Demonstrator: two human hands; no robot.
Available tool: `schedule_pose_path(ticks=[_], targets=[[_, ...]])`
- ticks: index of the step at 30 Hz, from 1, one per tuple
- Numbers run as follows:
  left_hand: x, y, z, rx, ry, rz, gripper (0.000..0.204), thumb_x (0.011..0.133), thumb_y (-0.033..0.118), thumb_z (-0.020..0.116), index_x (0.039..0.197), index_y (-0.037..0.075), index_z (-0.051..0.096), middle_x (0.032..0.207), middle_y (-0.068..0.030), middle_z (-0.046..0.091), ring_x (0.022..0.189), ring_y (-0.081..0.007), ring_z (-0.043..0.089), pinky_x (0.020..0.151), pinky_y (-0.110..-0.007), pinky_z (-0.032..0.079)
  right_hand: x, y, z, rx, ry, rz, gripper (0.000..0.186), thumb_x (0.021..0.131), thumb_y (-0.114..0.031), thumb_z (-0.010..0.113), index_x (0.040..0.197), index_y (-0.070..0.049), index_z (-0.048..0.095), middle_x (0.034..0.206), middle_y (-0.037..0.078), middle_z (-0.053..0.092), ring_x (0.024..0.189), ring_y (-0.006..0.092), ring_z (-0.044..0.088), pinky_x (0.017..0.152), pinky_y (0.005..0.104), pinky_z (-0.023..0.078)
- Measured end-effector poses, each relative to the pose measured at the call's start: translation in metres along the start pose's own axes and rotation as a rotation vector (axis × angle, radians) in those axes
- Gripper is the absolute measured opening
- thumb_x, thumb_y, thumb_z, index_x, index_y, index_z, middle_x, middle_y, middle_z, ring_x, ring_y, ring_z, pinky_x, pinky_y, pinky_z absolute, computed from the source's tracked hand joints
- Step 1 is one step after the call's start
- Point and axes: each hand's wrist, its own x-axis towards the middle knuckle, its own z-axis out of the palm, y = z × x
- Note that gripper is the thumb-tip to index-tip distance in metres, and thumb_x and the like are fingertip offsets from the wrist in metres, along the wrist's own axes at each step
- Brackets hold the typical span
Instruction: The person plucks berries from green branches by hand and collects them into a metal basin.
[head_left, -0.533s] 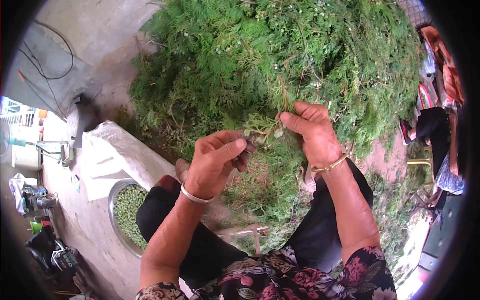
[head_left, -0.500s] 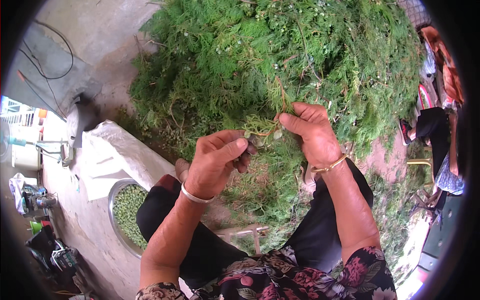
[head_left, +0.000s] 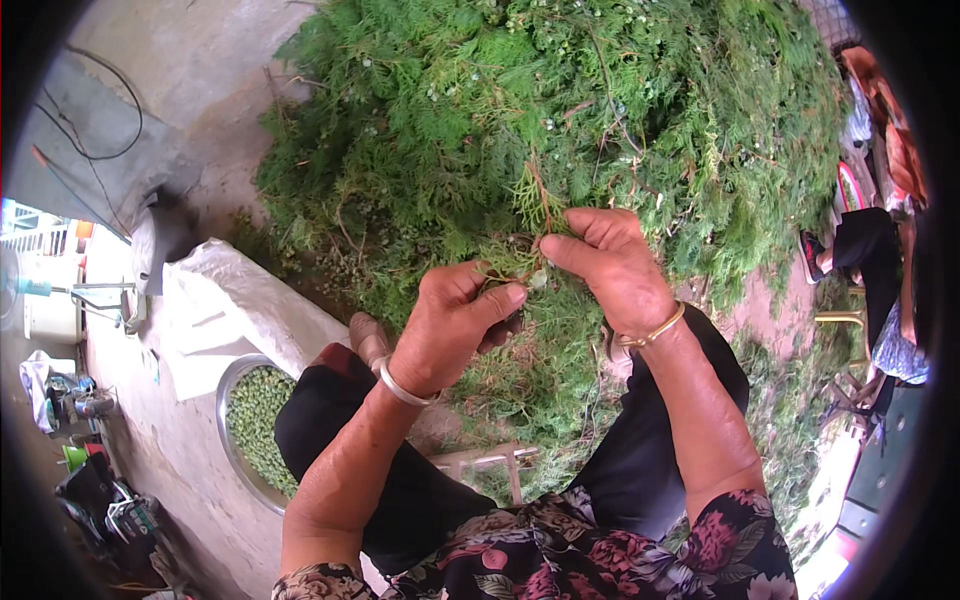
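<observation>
Between my hands, in front of the big heap, is a small evergreen sprig [head_left: 533, 196] with flat scaly leaves and a thin brown stem. My right hand [head_left: 618, 275], a gold-coloured bangle on its wrist, pinches the stem between thumb and forefinger. Close beside that thumb hangs a pale green cone [head_left: 539, 279]. My left hand [head_left: 455, 325], wearing a silvery bangle, is closed at the sprig's lower end, with thumb and forefinger pressed on it. Its other fingers curl underneath, and whatever they may hold is hidden.
A heap of cut evergreen branches [head_left: 450, 130] fills the far side. At my left stands a round metal basin [head_left: 228, 440] of small green cones, near a white sheet [head_left: 230, 300]. A wooden stool-like frame [head_left: 490, 458] lies between my legs. Another person's leg [head_left: 868, 245] shows at right.
My left hand has moved right and slightly down, its thumb nearer the cone. My right hand has shifted a little left with the sprig, so the hands are closer together.
</observation>
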Motion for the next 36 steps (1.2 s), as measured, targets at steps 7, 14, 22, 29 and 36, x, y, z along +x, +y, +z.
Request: schedule_pose_path(ticks=[7,14,22,29,36], targets=[[-0.014,0.008,0.007,0.127,-0.165,-0.132,0.024,0.091,0.022,0.058,0.083,0.0,0.062,0.069,-0.0024,0.06,0.054,-0.0055,0.05,0.045,-0.02,0.036,0.006,0.0,-0.004,0.227,0.257,0.05,0.009,0.086,-0.004,0.062,0.085,0.003,0.067,0.072,-0.002,0.062,0.063,0.0032,0.047,0.056,0.0231,0.041],[-0.002,-0.004,-0.009,-0.564,0.082,-0.107,0.013,0.089,0.013,0.061,0.088,0.0,0.062,0.077,-0.0084,0.065,0.059,-0.015,0.059,0.047,-0.027,0.045,0.004,-0.003,-0.012,0.577,0.073,0.116,0.019,0.086,-0.009,0.067,0.1,0.002,0.065,0.089,0.007,0.068,0.076,0.0136,0.063,0.064,0.0303,0.053],[0.001,-0.003,-0.001,-0.489,0.023,-0.073,0.014,0.088,0.011,0.063,0.096,0.0,0.063,0.076,-0.0044,0.064,0.062,-0.0111,0.059,0.048,-0.022,0.044,0.006,-0.001,0.006,0.41,-0.042,0.11,0.015,0.082,-0.009,0.07,0.093,0.002,0.068,0.088,0.005,0.07,0.075,0.0096,0.061,0.071,0.0233,0.046],[0.004,0.0,-0.001,-0.494,0.166,-0.039,0.009,0.084,0.008,0.067,0.085,0.002,0.06,0.069,-0.0001,0.058,0.051,-0.0067,0.049,0.042,-0.02,0.032,0.008,0.009,0.017,0.353,0.142,0.071,0.004,0.082,-0.002,0.067,0.081,0.002,0.068,0.073,-0.003,0.062,0.065,0.0032,0.047,0.06,0.0219,0.039],[-0.001,0.003,0.005,-0.453,0.232,0.068,0.009,0.085,0.007,0.061,0.086,-0.002,0.059,0.07,-0.0052,0.058,0.053,-0.0079,0.05,0.043,-0.02,0.033,0.012,0.01,0.012,0.485,0.36,0.144,0.005,0.085,0.0,0.063,0.082,0.004,0.063,0.076,0.005,0.063,0.065,0.0098,0.055,0.06,0.0247,0.045]])
